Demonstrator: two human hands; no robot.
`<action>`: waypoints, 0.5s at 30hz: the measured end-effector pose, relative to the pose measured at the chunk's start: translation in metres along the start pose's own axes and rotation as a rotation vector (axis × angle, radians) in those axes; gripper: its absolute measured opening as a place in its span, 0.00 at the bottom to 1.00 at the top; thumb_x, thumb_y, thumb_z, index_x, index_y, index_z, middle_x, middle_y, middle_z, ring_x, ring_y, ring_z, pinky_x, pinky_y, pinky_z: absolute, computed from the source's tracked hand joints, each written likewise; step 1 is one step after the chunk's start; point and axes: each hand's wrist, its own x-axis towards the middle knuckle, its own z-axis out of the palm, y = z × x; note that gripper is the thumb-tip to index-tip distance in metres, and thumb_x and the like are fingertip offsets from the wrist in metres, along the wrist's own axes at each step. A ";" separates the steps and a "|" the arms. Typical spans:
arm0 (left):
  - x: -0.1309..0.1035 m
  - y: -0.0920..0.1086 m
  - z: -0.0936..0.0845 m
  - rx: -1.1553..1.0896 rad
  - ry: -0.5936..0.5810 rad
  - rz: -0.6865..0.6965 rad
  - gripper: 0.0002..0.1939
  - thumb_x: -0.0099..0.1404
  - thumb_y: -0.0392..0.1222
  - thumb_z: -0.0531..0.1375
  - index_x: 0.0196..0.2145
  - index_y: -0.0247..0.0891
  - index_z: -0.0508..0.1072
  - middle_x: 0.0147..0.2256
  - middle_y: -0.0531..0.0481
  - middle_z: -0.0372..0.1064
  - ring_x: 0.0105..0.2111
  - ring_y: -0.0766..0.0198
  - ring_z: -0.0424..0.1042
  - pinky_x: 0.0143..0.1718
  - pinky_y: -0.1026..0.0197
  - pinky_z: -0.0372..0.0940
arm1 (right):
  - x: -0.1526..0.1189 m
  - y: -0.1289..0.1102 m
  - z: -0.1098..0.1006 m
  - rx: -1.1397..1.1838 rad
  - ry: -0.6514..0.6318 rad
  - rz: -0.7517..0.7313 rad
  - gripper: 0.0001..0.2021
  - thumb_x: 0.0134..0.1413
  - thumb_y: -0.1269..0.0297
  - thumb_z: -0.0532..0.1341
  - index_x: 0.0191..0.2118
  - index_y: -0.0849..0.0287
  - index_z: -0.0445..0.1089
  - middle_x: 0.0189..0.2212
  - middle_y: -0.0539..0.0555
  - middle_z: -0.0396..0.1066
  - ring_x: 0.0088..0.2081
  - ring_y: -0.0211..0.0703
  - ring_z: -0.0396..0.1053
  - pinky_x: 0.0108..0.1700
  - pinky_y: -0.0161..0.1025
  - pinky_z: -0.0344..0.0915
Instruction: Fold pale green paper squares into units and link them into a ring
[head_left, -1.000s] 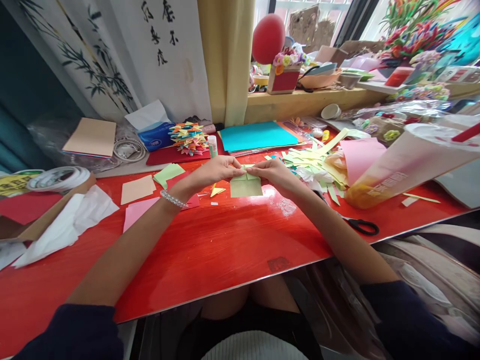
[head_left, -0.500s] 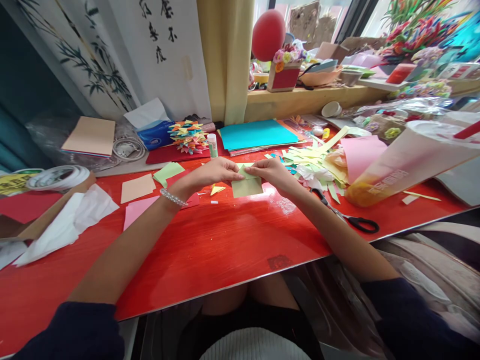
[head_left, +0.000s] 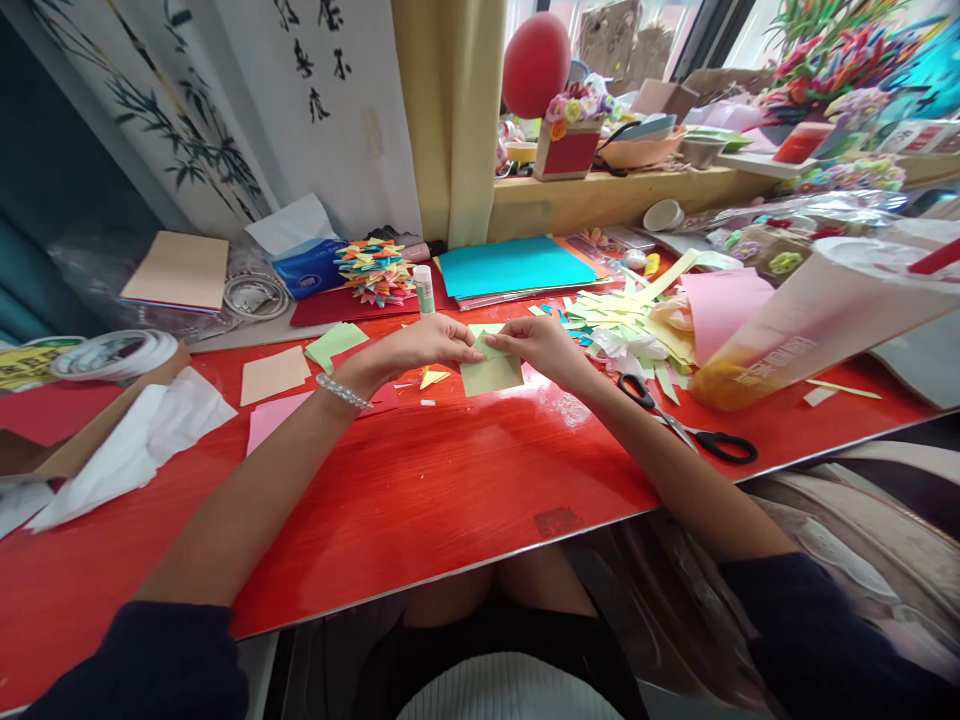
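Observation:
A small light-green paper square (head_left: 492,375) with a crease across it is held up over the red table (head_left: 420,480). My left hand (head_left: 435,342), a beaded bracelet on its wrist, pinches the paper's left edge. From the right, my right hand (head_left: 534,345) pinches it near the top middle with thumb and forefinger. Just beyond my left hand stands a glue stick (head_left: 424,288). Small yellow paper pieces (head_left: 433,377) lie to the left of the square. Black-handled scissors (head_left: 686,425) rest open beside my right forearm.
Green and yellow paper strips (head_left: 622,315) are heaped at the right, by a tilted drink cup (head_left: 795,330). Behind lie blue paper sheets (head_left: 517,268) and a folded-paper ball (head_left: 377,270). Pink paper (head_left: 271,420), peach paper (head_left: 274,375) and white tissue (head_left: 176,425) are at the left.
The upper part of the green paper shows more between my hands, and the fingertips sit slightly farther apart. Both hands stay in almost the same place.

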 end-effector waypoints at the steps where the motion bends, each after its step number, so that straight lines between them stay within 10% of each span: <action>1: 0.000 0.000 0.000 -0.004 -0.001 -0.004 0.11 0.54 0.44 0.66 0.23 0.35 0.71 0.23 0.54 0.62 0.26 0.71 0.62 0.29 0.65 0.57 | 0.000 0.000 0.000 0.001 -0.009 -0.004 0.19 0.55 0.53 0.61 0.20 0.60 0.65 0.18 0.47 0.57 0.22 0.32 0.51 0.25 0.37 0.46; 9: 0.002 -0.002 -0.001 0.018 -0.012 -0.010 0.12 0.54 0.46 0.67 0.25 0.34 0.72 0.25 0.53 0.65 0.27 0.71 0.64 0.31 0.65 0.61 | 0.000 -0.001 -0.002 -0.003 -0.041 -0.006 0.18 0.54 0.53 0.62 0.20 0.60 0.65 0.18 0.47 0.57 0.21 0.32 0.51 0.25 0.37 0.47; 15: 0.003 0.005 0.006 0.041 0.214 0.050 0.11 0.58 0.45 0.63 0.31 0.32 0.75 0.30 0.47 0.71 0.30 0.69 0.68 0.33 0.65 0.64 | -0.002 -0.003 -0.001 -0.069 -0.035 -0.026 0.18 0.54 0.54 0.62 0.20 0.60 0.64 0.18 0.47 0.57 0.22 0.31 0.52 0.25 0.37 0.47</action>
